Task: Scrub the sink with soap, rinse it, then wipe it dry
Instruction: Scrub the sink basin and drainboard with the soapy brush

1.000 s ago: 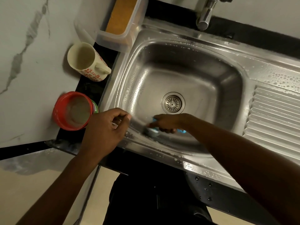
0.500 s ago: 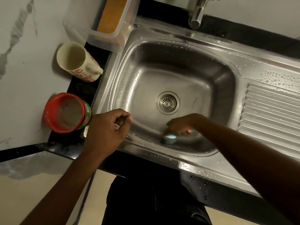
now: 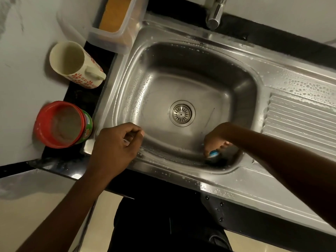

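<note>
Sink: a stainless steel basin fixed into the black worktop. It is rigid and will not shift under pressure. Its walls are beaded with drops and suds, so the steel is likely slick.
Scrubber: a small blue and pale pad, low in the basin's near right corner where wall meets floor, mostly hidden by fingers.
Right hand: its grip is clenched round the scrubber, fingers pointing down and pressing it onto the steel.
Left hand: it rests on the near left rim with fingers curled. A pale speck shows between them, so whether this grip holds anything cannot be told.
Handling: the scrubber looks light and probably soft and soapy. It is best pinched across the top with fingertips bearing down, since a loose hold may slide on the wet curve.
Bracing: the flat rim is the sound place to steady against.
Drain: a slotted strainer at the middle of the basin floor.
Drainboard: ribbed, to the right, with foam above it.
Tap: at the far rim; no water is seen running from it.
Left of sink: a red tub, a patterned mug and a clear box.
</note>
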Motion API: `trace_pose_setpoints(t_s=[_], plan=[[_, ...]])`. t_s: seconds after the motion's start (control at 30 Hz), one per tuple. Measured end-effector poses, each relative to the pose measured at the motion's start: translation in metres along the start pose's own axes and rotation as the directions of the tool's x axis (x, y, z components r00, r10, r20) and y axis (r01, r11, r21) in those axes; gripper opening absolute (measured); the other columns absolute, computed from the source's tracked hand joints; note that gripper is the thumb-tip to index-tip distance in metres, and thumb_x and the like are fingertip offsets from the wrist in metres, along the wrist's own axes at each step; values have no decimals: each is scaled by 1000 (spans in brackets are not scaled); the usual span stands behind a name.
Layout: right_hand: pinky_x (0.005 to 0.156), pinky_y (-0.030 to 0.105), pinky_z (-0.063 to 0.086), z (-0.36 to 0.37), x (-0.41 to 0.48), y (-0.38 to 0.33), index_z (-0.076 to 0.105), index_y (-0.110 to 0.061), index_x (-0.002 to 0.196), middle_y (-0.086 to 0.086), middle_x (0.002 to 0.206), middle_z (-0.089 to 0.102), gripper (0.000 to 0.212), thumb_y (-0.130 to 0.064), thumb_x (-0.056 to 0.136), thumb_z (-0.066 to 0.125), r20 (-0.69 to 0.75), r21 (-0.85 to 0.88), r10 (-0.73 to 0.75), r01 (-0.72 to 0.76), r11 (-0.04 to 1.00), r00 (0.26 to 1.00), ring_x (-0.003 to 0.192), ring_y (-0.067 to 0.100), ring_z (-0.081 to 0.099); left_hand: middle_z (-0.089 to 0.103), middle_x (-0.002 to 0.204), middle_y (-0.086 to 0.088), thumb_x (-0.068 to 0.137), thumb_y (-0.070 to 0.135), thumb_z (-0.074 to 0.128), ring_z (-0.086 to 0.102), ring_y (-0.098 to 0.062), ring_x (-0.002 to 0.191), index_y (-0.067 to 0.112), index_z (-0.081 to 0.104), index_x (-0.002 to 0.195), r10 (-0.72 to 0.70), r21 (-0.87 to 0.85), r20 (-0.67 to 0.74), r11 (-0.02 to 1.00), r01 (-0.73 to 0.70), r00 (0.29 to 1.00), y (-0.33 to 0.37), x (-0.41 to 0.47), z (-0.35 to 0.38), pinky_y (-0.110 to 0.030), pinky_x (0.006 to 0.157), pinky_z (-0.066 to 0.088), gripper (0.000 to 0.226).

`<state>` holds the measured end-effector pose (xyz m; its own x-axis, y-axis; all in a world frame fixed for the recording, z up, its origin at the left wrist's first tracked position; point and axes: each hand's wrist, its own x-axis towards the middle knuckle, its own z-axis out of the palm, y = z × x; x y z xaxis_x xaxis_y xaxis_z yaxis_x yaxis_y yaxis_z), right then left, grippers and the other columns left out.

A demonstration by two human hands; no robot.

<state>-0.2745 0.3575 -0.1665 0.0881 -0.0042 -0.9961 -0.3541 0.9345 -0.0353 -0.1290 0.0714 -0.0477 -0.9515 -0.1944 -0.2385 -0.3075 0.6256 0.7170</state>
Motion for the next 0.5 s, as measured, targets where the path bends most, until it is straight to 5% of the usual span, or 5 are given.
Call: trace_pose_setpoints(t_s=[0.1, 0.2, 0.27, 0.37, 0.5], plan=[[86, 32, 52, 0, 6, -23, 67, -13, 104, 8, 102, 64, 21, -32, 99, 60, -81, -33, -22, 19, 999, 996, 81, 19, 60, 75, 80, 15, 97, 26, 72, 72, -4, 81, 26, 78, 95, -5, 3, 7, 1000, 5, 1000, -1, -1, 1, -14, 72, 55, 7], [94, 37, 50, -5, 4, -51, 61, -15, 88, 7, 96, 59, 20, -29, 100, 58, -106, -104, -57, 46, 993, 993, 82, 20, 59, 75, 82, 13, 98, 28, 71, 72, -6, 82, 26, 78, 96, -2, -2, 17, 1000, 2, 1000, -1, -2, 4, -23, 74, 59, 7], [85, 34, 50, -6, 3, -70, 64, -8, 99, 8, 96, 60, 24, -31, 102, 58, -156, -43, -130, 125, 991, 979, 81, 21, 59, 75, 82, 12, 98, 27, 71, 72, -8, 80, 25, 78, 96, 6, -14, 12, 1000, -6, 1000, -1, -2, 7, -29, 76, 61, 7], [53, 28, 44, -5, 14, -90, 64, 1, 119, 7, 81, 59, 41, -37, 104, 58, -279, 282, -205, 284, 917, 938, 58, 17, 52, 75, 81, 12, 99, 30, 71, 73, -9, 79, 26, 78, 95, 9, -38, 14, 999, -9, 1000, 2, -2, 12, -35, 76, 62, 9], [45, 23, 40, 2, 14, -75, 65, -4, 105, 1, 71, 58, 35, -38, 103, 61, -271, 436, -185, 291, 852, 945, 51, 11, 50, 75, 82, 12, 99, 35, 68, 73, -10, 81, 27, 77, 95, 28, -48, 30, 998, -26, 999, 6, -2, 17, -35, 76, 62, 13]])
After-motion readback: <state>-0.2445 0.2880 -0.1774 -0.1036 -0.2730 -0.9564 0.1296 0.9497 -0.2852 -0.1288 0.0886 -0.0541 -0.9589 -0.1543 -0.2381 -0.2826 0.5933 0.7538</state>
